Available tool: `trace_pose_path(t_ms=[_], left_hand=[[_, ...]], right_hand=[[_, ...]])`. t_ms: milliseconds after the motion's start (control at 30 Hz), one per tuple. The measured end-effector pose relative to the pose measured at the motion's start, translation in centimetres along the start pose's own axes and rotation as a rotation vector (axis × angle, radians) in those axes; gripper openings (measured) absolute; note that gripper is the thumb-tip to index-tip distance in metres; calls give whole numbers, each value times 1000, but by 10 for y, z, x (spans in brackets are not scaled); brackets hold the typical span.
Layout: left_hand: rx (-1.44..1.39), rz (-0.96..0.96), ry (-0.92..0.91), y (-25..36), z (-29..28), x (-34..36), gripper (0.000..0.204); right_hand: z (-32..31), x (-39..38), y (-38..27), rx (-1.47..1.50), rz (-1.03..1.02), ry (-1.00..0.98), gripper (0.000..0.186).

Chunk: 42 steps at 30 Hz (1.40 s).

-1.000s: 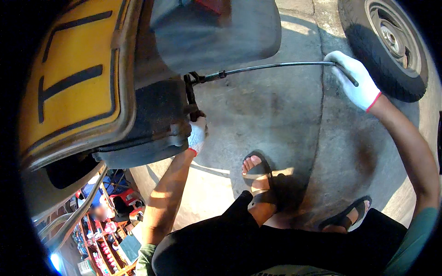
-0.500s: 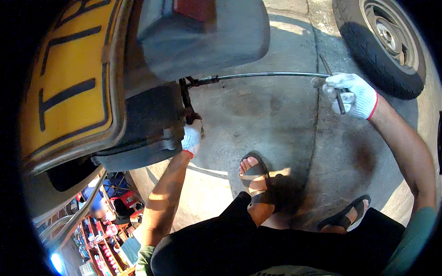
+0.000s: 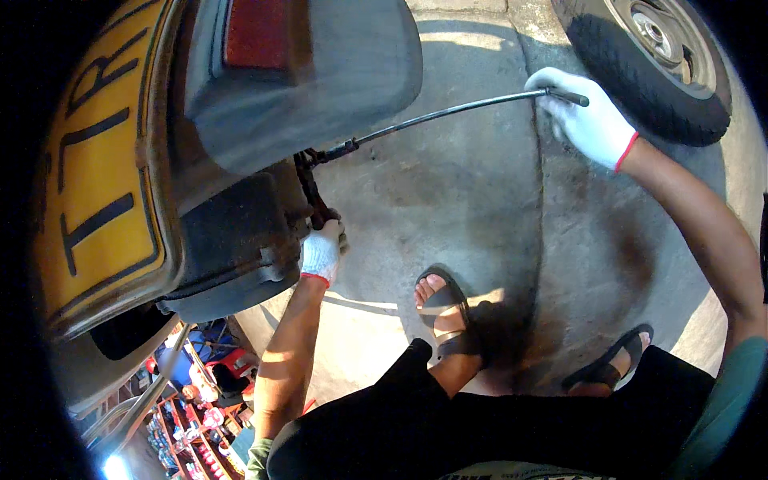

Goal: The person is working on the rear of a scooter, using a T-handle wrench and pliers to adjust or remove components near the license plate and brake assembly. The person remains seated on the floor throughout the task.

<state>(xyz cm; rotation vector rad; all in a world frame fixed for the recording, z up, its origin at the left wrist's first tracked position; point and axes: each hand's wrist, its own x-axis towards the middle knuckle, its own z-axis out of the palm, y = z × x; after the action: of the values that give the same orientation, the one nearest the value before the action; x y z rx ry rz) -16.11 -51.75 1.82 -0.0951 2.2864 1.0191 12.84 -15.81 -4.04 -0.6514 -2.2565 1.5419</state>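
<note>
A long, slightly bowed metal crank handle [image 3: 448,112] runs from a dark jack [image 3: 307,178] at the rear of a vehicle out to the right. My right hand [image 3: 594,124], in a white knit glove with a red cuff, is closed about the handle's far end. The short crossbar [image 3: 568,97] there lies over the glove. Lower left, my gloved left hand [image 3: 322,252] grips the lower part of the jack, close beside the dark underside of the bumper. Most of the jack is hidden by the vehicle and my fingers.
The vehicle's bumper [image 3: 232,224], yellow plate [image 3: 104,176] and red lamp [image 3: 256,34] fill the left. A wheel with a tyre [image 3: 680,108] lies on the concrete floor [image 3: 448,208] at upper right. Shelves of small goods [image 3: 200,436] show at lower left. My sandalled feet stand below.
My right hand has moved up and slightly left, swinging the handle's outer end upward and turning its crossbar from steep to nearly level. My left hand still grips the jack. The view has shifted slightly.
</note>
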Motion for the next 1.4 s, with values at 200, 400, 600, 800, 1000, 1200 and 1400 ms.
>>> trace_pose_path(t_ms=[200, 400, 600, 800, 1000, 1200, 1400], left_hand=[[-24, -8, -15, -3, -7, 2, 9], [-43, 23, 20, -3, 12, -4, 7], [-28, 29, 45, 4, 6, -8, 14], [-44, 42, -22, 5, -1, -9, 4], [-75, -18, -56, -2, 0, -3, 4], [-47, -43, -13, -1, -4, -1, 2], [-3, 41, 26, 4, 8, -11, 4]], right_hand=[[-10, 2, -34, 971, 612, -89, 20], [-5, -12, -19, 1258, 687, -161, 14], [7, -19, -2, 988, 564, -305, 9], [-4, -5, -23, -328, -535, 272, 19], [-6, -7, -30, 293, 315, -75, 19], [-10, -1, -46, 987, 751, -55, 27], [16, -17, -28, 155, 54, 80, 30]])
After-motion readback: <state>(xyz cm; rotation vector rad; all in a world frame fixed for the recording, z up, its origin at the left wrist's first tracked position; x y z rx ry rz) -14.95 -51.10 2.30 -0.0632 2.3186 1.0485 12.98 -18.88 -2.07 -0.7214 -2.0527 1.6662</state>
